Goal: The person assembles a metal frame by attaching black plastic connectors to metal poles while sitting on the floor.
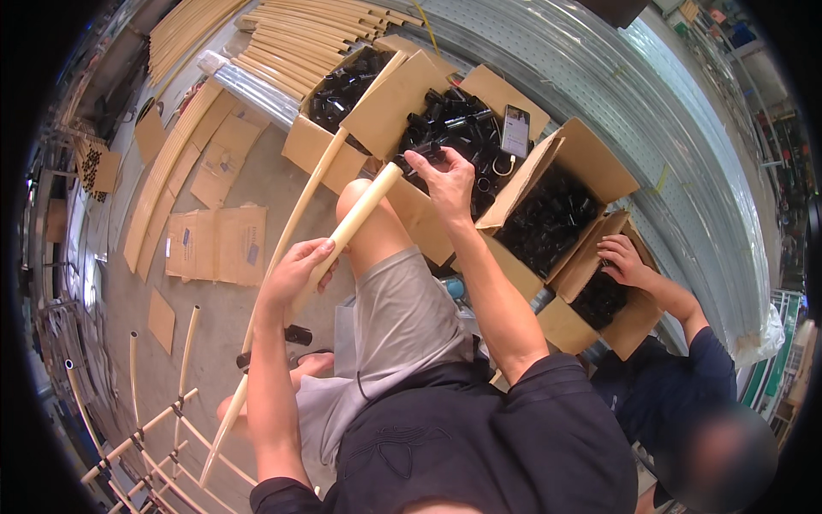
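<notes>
Upper garment: black short-sleeved fabric T-shirt [505,454], softly creased. Chest marking: tonal dark outline emblem [398,447] of rounded, leaf-like lobes. Right sleeve: wide black short sleeve [569,394], ending above the elbow, faint tonal lines toward the shoulder. Left sleeve: matching black short sleeve [281,497], partly cut off at the rim of the view. Lower garment: light grey loose fabric shorts [415,313], wrinkled, hem above the knee. Cord: one thin dark drawstring [360,385] against the grey cloth. Hands: left [295,270] and right [447,184], both bare, fingers slender.
</notes>
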Available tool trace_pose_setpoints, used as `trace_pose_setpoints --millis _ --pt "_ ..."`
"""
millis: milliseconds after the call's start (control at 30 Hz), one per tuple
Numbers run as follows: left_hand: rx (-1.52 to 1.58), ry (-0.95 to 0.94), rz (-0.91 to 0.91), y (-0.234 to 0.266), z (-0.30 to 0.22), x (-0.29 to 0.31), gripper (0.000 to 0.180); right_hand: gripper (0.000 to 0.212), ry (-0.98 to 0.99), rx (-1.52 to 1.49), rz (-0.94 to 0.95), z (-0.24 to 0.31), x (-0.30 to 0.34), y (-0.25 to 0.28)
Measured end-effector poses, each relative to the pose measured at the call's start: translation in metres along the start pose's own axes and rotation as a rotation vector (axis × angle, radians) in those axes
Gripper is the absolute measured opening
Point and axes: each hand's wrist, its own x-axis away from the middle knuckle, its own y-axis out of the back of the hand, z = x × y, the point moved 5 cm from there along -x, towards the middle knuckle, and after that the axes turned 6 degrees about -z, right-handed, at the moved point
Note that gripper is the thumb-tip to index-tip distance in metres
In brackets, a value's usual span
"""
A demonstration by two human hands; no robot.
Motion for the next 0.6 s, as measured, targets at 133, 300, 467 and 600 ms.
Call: trace_pose_setpoints --millis 133,300,467,600 --pt "0.025 0.010 -0.037 0.001 -0.005 0.001 0.039 0.030 -0.008 -0.056 0.018 -0.003 0.006 -0.001" --pt "-0.002 -0.037 -0.102 0.001 -0.005 0.003 0.031 0.025 -0.266 -0.319 -0.053 -0.017 0.009 0.013" --pt "-0.649 -0.421 -0.490 -0.029 -0.015 0.025 0.029 0.021 -0.448 -0.444 -0.046 -0.022 0.021 0.045" --pt "-0.779 -0.451 -0.645 -0.057 -0.004 0.026 0.036 0.021 -0.512 -0.518 -0.012 -0.023 0.034 0.063"
